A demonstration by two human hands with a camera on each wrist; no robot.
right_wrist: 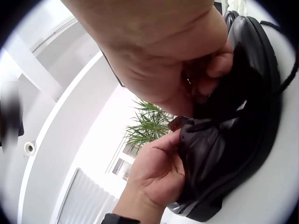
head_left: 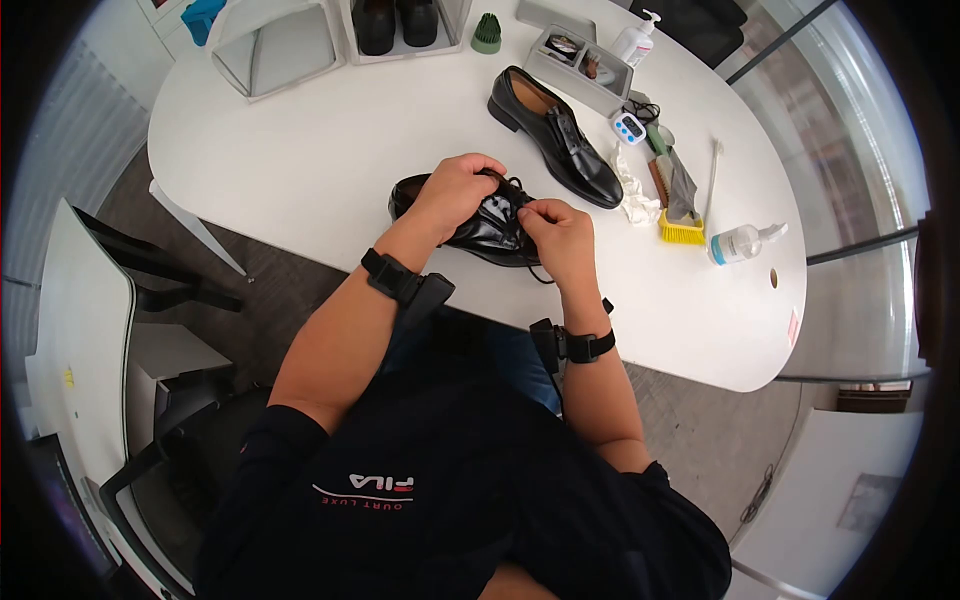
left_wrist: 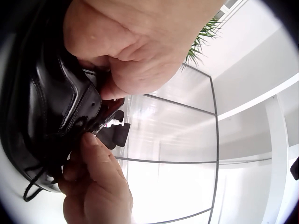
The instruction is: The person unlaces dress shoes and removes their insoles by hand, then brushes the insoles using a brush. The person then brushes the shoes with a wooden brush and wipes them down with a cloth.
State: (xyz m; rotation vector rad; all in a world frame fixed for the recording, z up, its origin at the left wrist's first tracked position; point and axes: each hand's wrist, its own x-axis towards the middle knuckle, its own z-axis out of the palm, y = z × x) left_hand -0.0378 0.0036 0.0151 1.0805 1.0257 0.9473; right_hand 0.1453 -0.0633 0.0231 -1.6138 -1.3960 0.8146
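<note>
A glossy black lace-up dress shoe (head_left: 492,238) stands on the white table in front of the person, its toe to the right. My left hand (head_left: 458,198) grips the upper beside the opening, with the thumb near the eyelet flap (left_wrist: 88,102). At the lacing, my right hand (head_left: 564,240) pinches the black shoelace (head_left: 541,274) between thumb and fingertips. A loose loop of the lace (left_wrist: 29,192) hangs over the shoe's side in the left wrist view. The right wrist view shows the left palm against the shoe's heel half (right_wrist: 205,163); the right fingers hide part of the lacing.
A second black shoe (head_left: 578,160) stands just beyond. To the right are crumpled white tissue (head_left: 638,190), a yellow-bristled brush (head_left: 683,232), a blue-and-white timer (head_left: 628,127) and a pump bottle (head_left: 738,244). Farther back stand a grey divided box (head_left: 600,95), a green brush (head_left: 487,34) and shoe boxes (head_left: 280,50).
</note>
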